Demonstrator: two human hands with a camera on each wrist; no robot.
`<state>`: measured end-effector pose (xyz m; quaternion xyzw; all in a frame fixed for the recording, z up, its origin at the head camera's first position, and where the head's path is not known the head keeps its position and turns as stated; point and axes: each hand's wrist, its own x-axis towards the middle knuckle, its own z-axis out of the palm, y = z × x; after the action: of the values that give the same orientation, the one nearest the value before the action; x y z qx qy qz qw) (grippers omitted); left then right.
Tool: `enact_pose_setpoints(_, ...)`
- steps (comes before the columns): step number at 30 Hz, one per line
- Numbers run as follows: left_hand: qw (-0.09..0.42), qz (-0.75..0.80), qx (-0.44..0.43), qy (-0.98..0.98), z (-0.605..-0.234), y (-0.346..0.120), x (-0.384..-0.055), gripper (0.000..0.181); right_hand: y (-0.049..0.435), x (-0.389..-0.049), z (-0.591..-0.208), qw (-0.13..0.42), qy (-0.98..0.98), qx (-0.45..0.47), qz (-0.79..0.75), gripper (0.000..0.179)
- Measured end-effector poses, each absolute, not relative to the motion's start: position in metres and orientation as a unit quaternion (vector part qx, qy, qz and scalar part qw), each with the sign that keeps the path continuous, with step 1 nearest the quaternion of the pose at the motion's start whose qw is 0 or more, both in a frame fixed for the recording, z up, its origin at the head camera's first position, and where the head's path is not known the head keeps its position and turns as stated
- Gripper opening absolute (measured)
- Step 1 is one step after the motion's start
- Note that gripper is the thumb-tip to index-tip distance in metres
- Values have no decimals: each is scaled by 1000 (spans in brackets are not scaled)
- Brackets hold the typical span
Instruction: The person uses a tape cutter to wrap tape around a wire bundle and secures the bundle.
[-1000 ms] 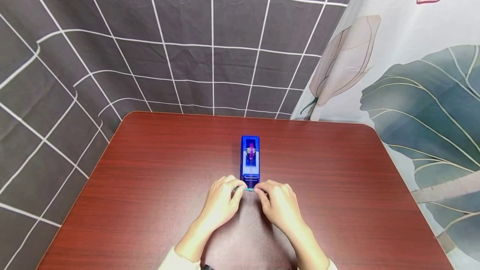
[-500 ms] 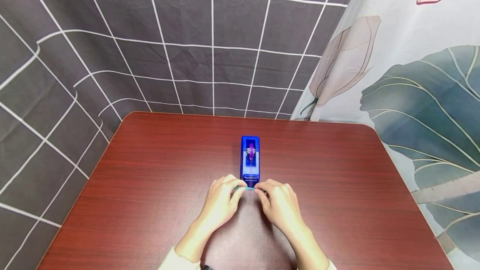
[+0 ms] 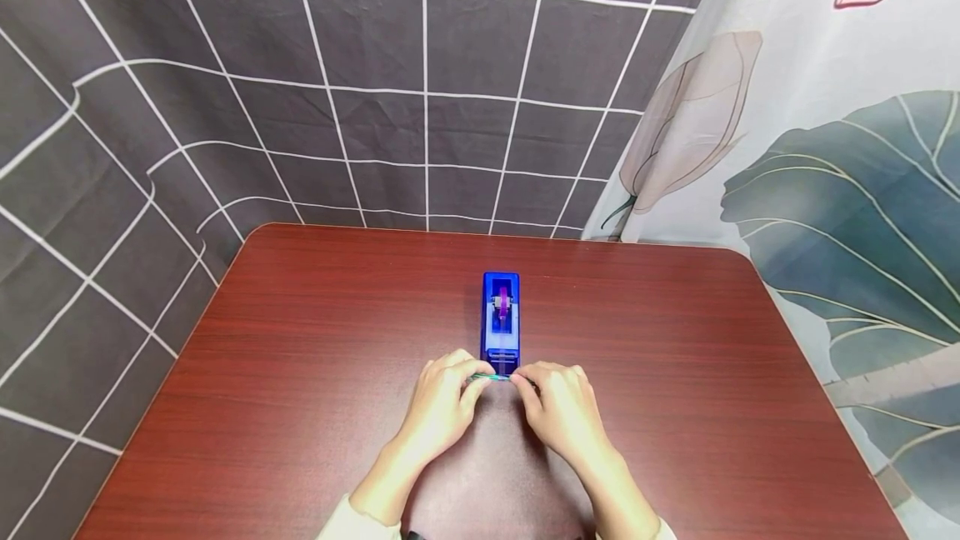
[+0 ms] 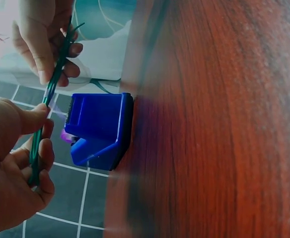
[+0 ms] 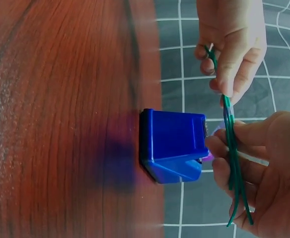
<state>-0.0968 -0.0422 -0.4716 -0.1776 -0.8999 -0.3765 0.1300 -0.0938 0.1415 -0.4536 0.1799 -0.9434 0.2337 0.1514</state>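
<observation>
In the head view, my left hand (image 3: 442, 402) and right hand (image 3: 564, 407) meet at the near end of a blue tape dispenser (image 3: 492, 340). Between them they pinch a thin bundle of green wire-like strands (image 4: 37, 144), thumbs against fingers. The left wrist view has the bundle running slantwise across both hands. Loose strand ends fan out beyond the right hand's fingers in the right wrist view. A translucent strip of tape (image 4: 60, 105) reaches from the dispenser's toothed edge to the bundle's middle. A purple tape roll (image 3: 503, 303) sits inside the dispenser.
The dispenser stands on a reddish-brown wood-grain table (image 3: 337, 307). Behind the table hangs a dark grey curtain (image 3: 360, 40) with a white grid. A white leaf-patterned curtain (image 3: 787, 190) hangs along the right side.
The bundle has turned slightly between the fingertips, with more green showing in the gap. Both hands stay nearly in place, and the dispenser has not moved.
</observation>
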Motion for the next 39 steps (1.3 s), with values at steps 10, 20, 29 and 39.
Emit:
enact_pose_setpoints(10,119,-381,-178,-899,-472,-43,-97,6,143,-94,-455,140,-943,177,243,4)
enact_pose_setpoints(20,99,-398,-172,-896,-470,-44,-100,9,143,-94,-457,148,-938,181,256,4)
enact_pose_setpoints(29,104,-415,-168,-888,-470,-45,-101,7,143,-94,-459,172,-928,183,275,10)
enact_pose_setpoints(39,146,-414,-177,-881,-473,-45,-101,10,142,-96,-459,172,-929,173,279,6)
